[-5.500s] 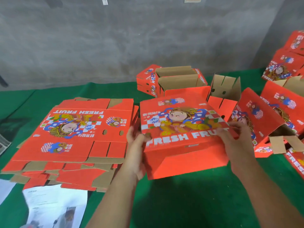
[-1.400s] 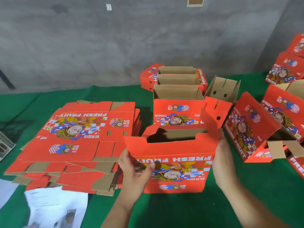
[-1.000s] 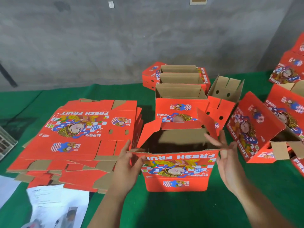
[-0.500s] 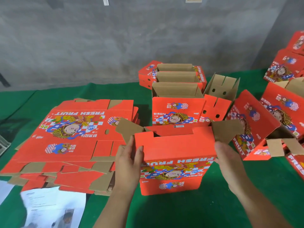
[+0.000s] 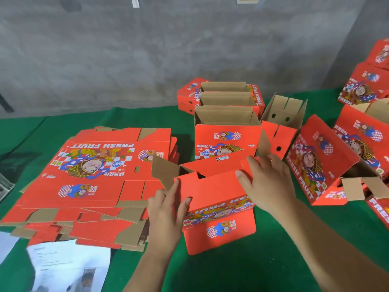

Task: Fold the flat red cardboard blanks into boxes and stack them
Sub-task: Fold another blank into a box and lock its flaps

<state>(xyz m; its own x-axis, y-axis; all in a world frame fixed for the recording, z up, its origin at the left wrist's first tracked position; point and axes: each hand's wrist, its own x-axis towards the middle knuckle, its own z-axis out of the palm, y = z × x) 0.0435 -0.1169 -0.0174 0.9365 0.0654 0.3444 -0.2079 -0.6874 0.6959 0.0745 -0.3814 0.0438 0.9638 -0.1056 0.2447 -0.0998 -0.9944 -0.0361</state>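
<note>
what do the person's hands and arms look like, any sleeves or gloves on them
Both are bare: the left hand and right hand wear no gloves, and no rings, watch or wristband show. The forearms are uncovered right to the bottom edge of the picture, so no sleeve is in view.

A half-folded red box [image 5: 219, 209] stands upright near the table's front edge, its printed "FRESH FRUIT" side upside down toward the viewer, a red top flap bent inward and a brown end flap sticking out at its left. Just left of it lies a thick stack of flat red blanks [image 5: 90, 186], print up. Behind it, folded open-topped boxes [image 5: 227, 131] stand in a row running toward the table's far edge.
</note>
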